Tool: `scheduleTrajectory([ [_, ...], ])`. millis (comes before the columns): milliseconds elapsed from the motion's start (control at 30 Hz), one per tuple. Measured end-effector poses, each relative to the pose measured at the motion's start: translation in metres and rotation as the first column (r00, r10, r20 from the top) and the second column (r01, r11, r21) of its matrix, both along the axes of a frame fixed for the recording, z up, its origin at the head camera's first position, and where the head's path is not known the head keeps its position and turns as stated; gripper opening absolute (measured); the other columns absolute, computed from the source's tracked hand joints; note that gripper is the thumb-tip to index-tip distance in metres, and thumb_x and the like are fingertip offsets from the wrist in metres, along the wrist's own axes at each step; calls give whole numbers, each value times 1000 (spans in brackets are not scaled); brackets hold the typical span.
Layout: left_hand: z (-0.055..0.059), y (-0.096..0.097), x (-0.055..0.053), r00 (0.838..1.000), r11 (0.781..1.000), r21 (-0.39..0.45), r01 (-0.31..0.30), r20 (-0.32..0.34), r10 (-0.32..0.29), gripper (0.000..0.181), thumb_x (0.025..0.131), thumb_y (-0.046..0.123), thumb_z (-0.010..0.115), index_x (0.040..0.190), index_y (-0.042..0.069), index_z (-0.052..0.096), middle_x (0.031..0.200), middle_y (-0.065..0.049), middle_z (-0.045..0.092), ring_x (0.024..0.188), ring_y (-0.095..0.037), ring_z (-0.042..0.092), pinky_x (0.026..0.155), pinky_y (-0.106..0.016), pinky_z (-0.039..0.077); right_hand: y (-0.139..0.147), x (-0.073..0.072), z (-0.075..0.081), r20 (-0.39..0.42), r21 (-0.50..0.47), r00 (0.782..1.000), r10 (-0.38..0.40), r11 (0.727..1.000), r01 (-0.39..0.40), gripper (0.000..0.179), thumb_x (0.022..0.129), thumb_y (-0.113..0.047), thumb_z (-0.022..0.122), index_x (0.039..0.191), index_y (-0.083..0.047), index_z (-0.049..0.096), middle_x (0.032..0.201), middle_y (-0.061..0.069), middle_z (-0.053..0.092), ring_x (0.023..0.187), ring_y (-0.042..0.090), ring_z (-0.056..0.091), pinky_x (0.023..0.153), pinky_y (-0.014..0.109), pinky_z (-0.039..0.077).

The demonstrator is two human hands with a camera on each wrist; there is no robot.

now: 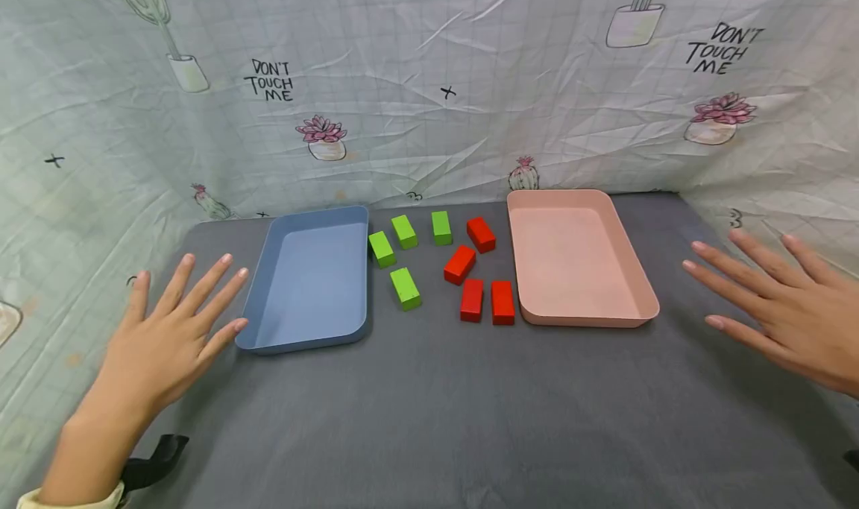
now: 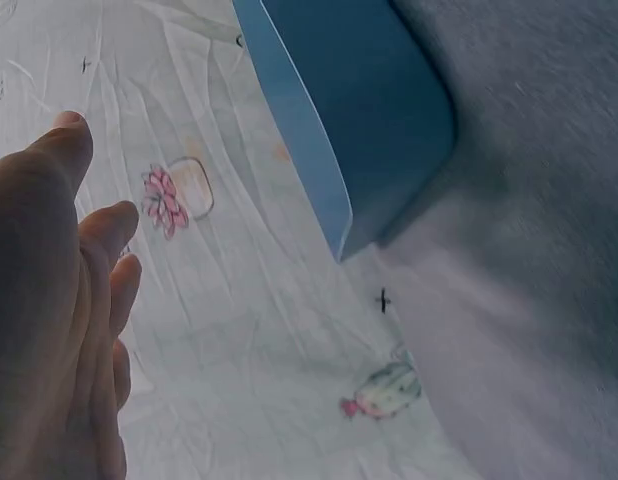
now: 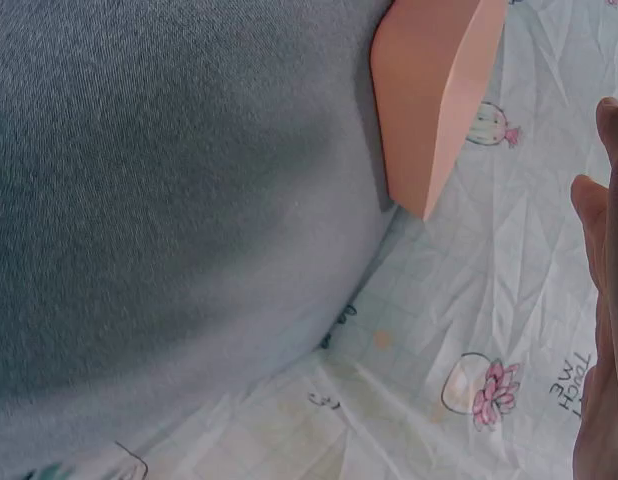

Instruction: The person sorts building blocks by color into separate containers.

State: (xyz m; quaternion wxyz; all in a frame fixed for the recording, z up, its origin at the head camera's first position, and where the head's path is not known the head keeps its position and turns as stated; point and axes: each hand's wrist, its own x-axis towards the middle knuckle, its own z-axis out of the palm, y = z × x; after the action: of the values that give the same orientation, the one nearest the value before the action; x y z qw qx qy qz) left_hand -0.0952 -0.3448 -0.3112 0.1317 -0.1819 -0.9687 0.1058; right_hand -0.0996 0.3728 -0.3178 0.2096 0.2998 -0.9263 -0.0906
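We see the left hand [image 1: 164, 337] with its fingers straight and spread apart, nearest the near left corner of the blue tray [image 1: 302, 285]; the left wrist view shows a gap between them. We see the right hand [image 1: 798, 308] likewise, fingers straight and apart, raised over the table [image 1: 429, 419] well to the right of the pink tray [image 1: 584, 259].

Between the trays we count four green blocks [image 1: 406, 289] and four red blocks [image 1: 472, 300]. The green ones lie on the blue tray's side, the leftmost just beside its wall; we cannot tell if it touches. The red ones lie on the pink tray's side, two of them side by side near its near left corner.

Behind, we see a creased sheet [image 1: 403, 106] printed with potted plants and "DON'T TOUCH ME".
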Motion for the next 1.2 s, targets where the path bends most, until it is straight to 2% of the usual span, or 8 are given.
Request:
scheduleTrajectory([
  [133, -2, 9, -8, 1000, 1000, -3, 30, -6, -30, 75, 104, 53, 47, 165, 31, 10, 172, 4, 5, 157, -26, -6, 123, -60, -11, 0, 0, -6, 46, 19, 999, -13, 1000, 12, 77, 100, -72, 33, 165, -34, 13, 171, -12, 2, 157, 20, -1, 126, 53, -4],
  [267, -3, 19, -13, 998, 998, 11, 56, 17, -56, 75, 104, 53, 47, 165, 31, 9, 172, 4, 4, 157, -27, -7, 123, -59, -12, -1, 1, -8, 78, 56, 996, -36, 998, 31, 86, 95, -64, 54, 165, -32, 15, 171, -10, 1, 157, 21, -3, 126, 52, -6],
  [533, 0, 45, -17, 983, 981, 167, 100, 138, -124, 69, 107, 48, 45, 165, 31, 10, 172, 6, 3, 157, -24, -10, 124, -53, -13, -9, -12, -10, 74, -6, 997, 11, 1000, -11, 74, 101, -67, 38, 164, -31, 22, 171, -7, 12, 157, 20, 2, 127, 50, -2],
  [633, 2, 61, -23, 969, 963, 240, 119, 182, -166, 69, 107, 48, 46, 164, 33, 12, 171, 9, 3, 157, -23, -9, 125, -52, -10, -14, -17, -13, 105, -22, 994, 10, 1000, -8, 73, 101, -61, 47, 163, -29, 24, 171, -7, 13, 157, 19, 1, 128, 45, -2],
  [767, 5, 80, -31, 937, 931, 333, 147, 254, -239, 69, 107, 46, 49, 164, 36, 11, 171, 11, 3, 157, -27, -6, 126, -52, -7, -18, -23, -20, 167, -48, 986, 17, 999, -9, 74, 100, -48, 58, 163, -25, 26, 171, -4, 13, 157, 18, -1, 127, 37, -4],
  [867, 6, 90, -35, 902, 897, 415, 151, 314, -297, 71, 106, 46, 51, 164, 38, 10, 171, 12, 3, 157, -27, -6, 126, -52, -5, -20, -30, -26, 181, -79, 982, 45, 996, -31, 73, 100, -41, 62, 162, -21, 29, 171, -2, 15, 157, 18, 1, 127, 31, -4],
  [1033, 7, 103, -38, 844, 837, 527, 146, 376, -384, 73, 105, 46, 54, 163, 39, 11, 169, 15, 6, 157, -21, -6, 126, -52, -1, -22, -41, -33, 183, -124, 979, 91, 990, -69, 69, 100, -35, 63, 160, -16, 36, 169, 3, 23, 157, 18, 5, 126, 26, -3],
  [1200, 8, 114, -40, 795, 785, 608, 119, 415, -442, 74, 105, 44, 55, 163, 41, 10, 168, 18, 7, 157, -18, -4, 125, -58, 7, -23, -53, -37, 183, -142, 976, 123, 985, -97, 63, 102, -34, 61, 158, -13, 40, 165, 10, 30, 157, 19, 7, 126, 25, -1],
])
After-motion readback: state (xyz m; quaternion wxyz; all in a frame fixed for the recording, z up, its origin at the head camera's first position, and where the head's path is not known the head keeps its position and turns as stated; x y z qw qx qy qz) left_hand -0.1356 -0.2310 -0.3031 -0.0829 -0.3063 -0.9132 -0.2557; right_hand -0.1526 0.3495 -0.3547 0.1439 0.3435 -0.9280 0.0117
